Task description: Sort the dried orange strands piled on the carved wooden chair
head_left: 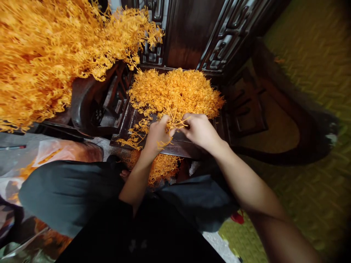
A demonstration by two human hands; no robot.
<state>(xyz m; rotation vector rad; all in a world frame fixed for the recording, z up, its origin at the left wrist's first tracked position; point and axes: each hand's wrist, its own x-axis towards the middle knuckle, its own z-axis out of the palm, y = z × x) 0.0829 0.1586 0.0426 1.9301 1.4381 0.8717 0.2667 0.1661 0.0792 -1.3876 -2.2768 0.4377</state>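
In the head view, my left hand (159,134) is closed around thin, branching orange plastic sprigs (175,123). My right hand (199,130) pinches the other side of the same sprigs, close to the left fingertips. One loose orange strand (163,144) hangs against the left hand near the wrist. Just beyond both hands, a heap of similar orange pieces (178,89) covers the seat of a dark carved wooden chair (182,149). Scattered pieces (134,138) trail off the heap at the left. How the sprigs join between my fingers is too small to make out.
A much larger orange pile (46,58) rises at the upper left beside the chair's curved armrest (85,102). More pieces (166,168) lie below the seat between my knees. Plastic bags (68,150) rest on the floor at left. A yellow-green textured mat (309,197) spreads at right.
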